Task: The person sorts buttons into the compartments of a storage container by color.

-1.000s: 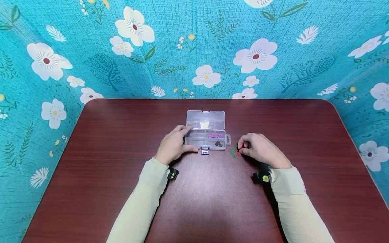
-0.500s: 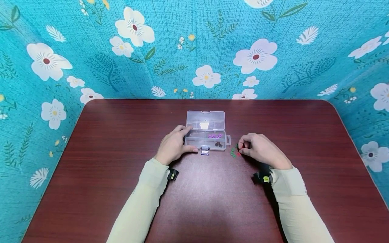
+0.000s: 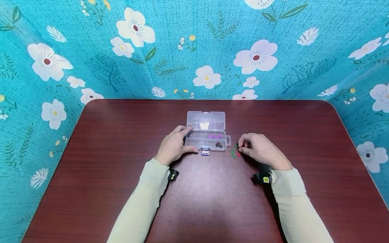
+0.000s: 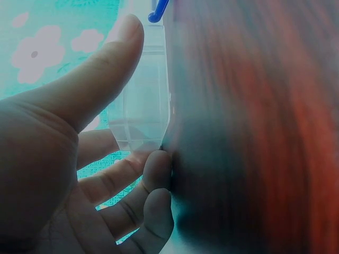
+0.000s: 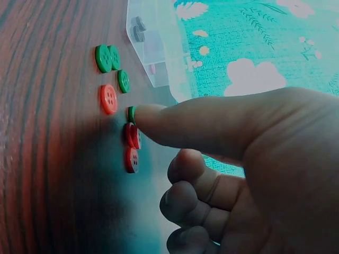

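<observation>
A clear divided plastic box (image 3: 196, 144) lies at mid-table with its lid laid back. My left hand (image 3: 171, 145) grips its left end, thumb along the front and fingers behind; the left wrist view shows the thumb (image 4: 100, 74) against the clear wall. Purple buttons (image 3: 214, 136) sit in the back right compartment, dark brown buttons (image 3: 218, 145) in the front right one. My right hand (image 3: 258, 148) is down among loose buttons right of the box. Its thumb tip overlaps a green button (image 5: 132, 114), beside red buttons (image 5: 132, 160); I cannot tell whether it pinches one.
More green buttons (image 5: 104, 58) and a red button (image 5: 109, 99) lie on the brown table (image 3: 121, 135) between the right hand and the box. A hang tab (image 3: 228, 140) juts from the box's right end, a blue-edged latch (image 3: 205, 152) from its front. Behind stands a floral cloth (image 3: 170, 44).
The right thumb and fingertips have shifted slightly at the buttons; the red that showed between them is now hidden. The left hand and box keep their places.
</observation>
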A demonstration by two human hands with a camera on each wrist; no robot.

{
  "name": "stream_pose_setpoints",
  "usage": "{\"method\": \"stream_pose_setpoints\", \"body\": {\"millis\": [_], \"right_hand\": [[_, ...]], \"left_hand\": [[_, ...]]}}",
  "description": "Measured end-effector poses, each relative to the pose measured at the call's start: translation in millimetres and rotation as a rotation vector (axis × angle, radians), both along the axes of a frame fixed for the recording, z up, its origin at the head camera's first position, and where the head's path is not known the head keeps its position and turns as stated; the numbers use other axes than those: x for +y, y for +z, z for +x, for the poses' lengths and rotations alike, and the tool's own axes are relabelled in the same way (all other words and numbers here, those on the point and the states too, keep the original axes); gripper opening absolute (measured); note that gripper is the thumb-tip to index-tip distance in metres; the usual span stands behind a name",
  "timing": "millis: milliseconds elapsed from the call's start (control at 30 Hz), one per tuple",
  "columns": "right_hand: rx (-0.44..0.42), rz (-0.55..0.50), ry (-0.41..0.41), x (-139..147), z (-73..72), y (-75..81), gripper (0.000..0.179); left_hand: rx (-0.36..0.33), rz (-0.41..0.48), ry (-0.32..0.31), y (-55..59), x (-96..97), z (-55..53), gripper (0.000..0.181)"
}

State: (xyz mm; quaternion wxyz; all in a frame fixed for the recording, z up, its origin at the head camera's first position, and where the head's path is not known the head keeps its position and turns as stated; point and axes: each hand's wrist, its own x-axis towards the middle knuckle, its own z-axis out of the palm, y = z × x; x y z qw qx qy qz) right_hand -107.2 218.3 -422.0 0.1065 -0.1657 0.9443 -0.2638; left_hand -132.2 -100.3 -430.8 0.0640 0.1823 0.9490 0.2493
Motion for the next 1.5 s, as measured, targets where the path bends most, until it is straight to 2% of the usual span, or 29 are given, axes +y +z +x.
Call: {"method": "stream_pose_setpoints", "body": {"millis": [400, 767, 1100, 1500], "right_hand": [[-0.004, -0.019, -0.017, -2, 1.9, 3.9, 0.009], [0.052, -0.035, -0.024, -5, 1.4, 9.8, 0.012], [0.033, -0.041, -0.034, -11, 0.0, 11.5, 0.009], [0.055, -0.056, -0.013, -22, -2.6, 13.4, 0.01]], "left_hand": [[-0.004, -0.003, 0.002, -1.9, 0.1, 1.6, 0.09], [-0.004, -0.002, 0.0, -1.6, 0.0, 0.4, 0.09], [0.011, 0.0, 0.0, -1.8, -0.3, -0.4, 0.089], [0.028, 0.005, -0.007, -2.1, -0.9, -0.5, 0.089]]}}
